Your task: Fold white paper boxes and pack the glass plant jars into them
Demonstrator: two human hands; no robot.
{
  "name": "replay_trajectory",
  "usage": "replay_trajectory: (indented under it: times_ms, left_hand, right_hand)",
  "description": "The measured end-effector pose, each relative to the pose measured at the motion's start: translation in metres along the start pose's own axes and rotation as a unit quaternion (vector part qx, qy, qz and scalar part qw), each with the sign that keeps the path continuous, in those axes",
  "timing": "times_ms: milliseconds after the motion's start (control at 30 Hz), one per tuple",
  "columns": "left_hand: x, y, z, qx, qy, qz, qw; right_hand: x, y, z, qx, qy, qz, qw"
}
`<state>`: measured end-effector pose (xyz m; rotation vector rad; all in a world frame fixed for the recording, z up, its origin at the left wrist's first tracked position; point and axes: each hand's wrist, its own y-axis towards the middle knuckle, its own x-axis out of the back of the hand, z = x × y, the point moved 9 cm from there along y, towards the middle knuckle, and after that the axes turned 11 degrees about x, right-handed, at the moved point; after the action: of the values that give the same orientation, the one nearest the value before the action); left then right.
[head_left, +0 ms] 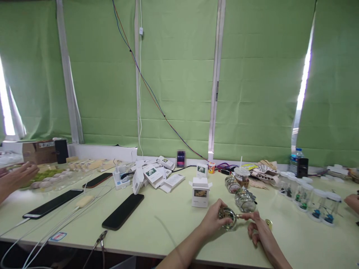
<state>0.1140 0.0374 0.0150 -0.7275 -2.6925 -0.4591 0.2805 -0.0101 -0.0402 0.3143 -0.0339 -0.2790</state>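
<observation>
My left hand (211, 221) is closed round the rim of a round, shiny metal-and-glass piece (228, 218), held just above the table. A short brass-coloured stem (239, 216) sticks out of its right side. My right hand (261, 230) has its index finger stretched out to the stem's tip, its other fingers loosely bent and apart. Just beyond lie similar round shiny pieces (245, 201). A small gold-coloured part (269, 223) rests beside my right hand. An upright white box (200, 195) with its flaps up stands beyond my left hand.
A pile of white boxes (153, 173) lies at the back. Phones (123, 211), white cables (53, 228) and a power strip (121, 182) occupy the left side. Clear jars (319, 203) stand at right. Another person's hands (21, 175) show at far left, another hand (352, 203) at far right.
</observation>
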Motion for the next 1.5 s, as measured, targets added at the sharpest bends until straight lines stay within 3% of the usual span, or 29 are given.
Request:
replay_trajectory:
  times_ms: [833,1500]
  left_hand:
    - [-0.0002,0.0004,0.0004,-0.007,-0.014,-0.001,1.0]
    - [0.0001,0.0006,0.0021,-0.006,-0.009,-0.005,1.0]
  right_hand:
    - [0.0034,0.0025,-0.0019,0.003,0.016,-0.024,1.0]
    - [0.0007,0.0008,-0.0035,-0.006,0.015,-0.007,1.0]
